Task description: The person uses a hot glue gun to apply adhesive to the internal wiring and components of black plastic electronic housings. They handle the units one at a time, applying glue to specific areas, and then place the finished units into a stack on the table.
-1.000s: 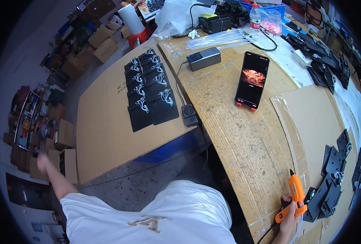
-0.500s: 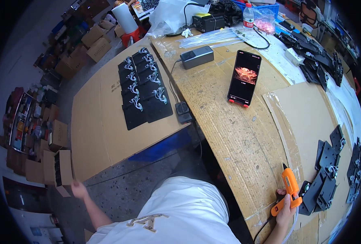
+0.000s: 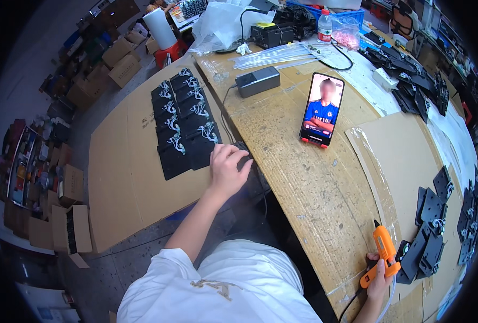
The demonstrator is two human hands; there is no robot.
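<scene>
My right hand (image 3: 380, 274) grips an orange glue gun (image 3: 385, 245) by its handle at the near right of the workbench, its dark nozzle directed away from me. A white glue stick and a dark cord trail from it. My left hand (image 3: 228, 171) reaches across to the bench's left edge, fingers curled around a small black device (image 3: 244, 160) that they partly cover. Just left of that hand lie black flat panels (image 3: 174, 166) in two columns, each with a small green board and white wires. Several similar black panels (image 3: 427, 247) rest right of the glue gun.
A phone (image 3: 321, 113) leans on a red stand, a person in blue on its screen. Behind it are a grey power brick (image 3: 258, 82), clear plastic strips (image 3: 275, 56) and a water bottle (image 3: 324, 26). Cardboard (image 3: 123, 177) lies under the left panels; an open carton (image 3: 77, 229) stands at left.
My left hand has swung from the far left, over the floor, to the black device at the bench edge. The phone's picture has changed. My right hand still holds the glue gun.
</scene>
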